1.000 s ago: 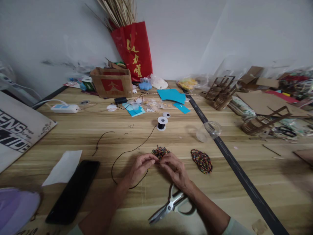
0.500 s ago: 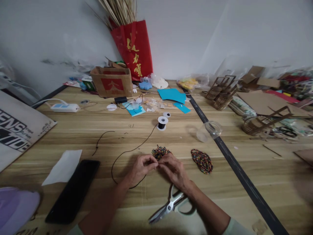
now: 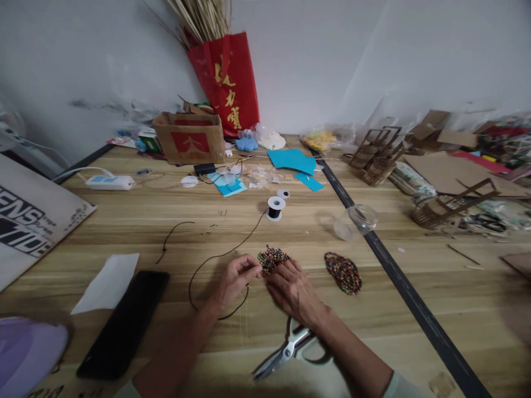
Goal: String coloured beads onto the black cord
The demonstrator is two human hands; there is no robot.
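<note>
While your left hand (image 3: 237, 278) hovers just left of the heap of small multicoloured round beads (image 3: 270, 258), its thumb and forefinger come together at the tips in a nearly closed pinch. The thin black cord (image 3: 215, 256) runs up to that hand from below, with a tiny yellow bead (image 3: 248, 285) on it just under your fingers; whether the cord's end is between the fingertips is too small to tell. Your right hand (image 3: 295, 288) is palm down, its fingers bent and close together at the near right edge of the heap; you hide the thumb and the undersides of the fingers, so its exact opening and any hold on a bead cannot be told.

Beyond your fingers stands the white plastic spool wound with black cord (image 3: 274, 209), and the cord curves from it around the left of your left hand. To the right of your right hand lies a coiled bundle of multicoloured bead strands (image 3: 343, 273), with a clear round plastic container (image 3: 354, 222) farther off. Just below your right hand and wrist rest the scissors with pale handles and metal blades (image 3: 288, 349), blades apart and pointing to the lower left. Well left of your left hand, a black smartphone (image 3: 124, 325) lies against a white sheet of paper (image 3: 107, 283) on the light wood-grain table (image 3: 157, 210).
</note>
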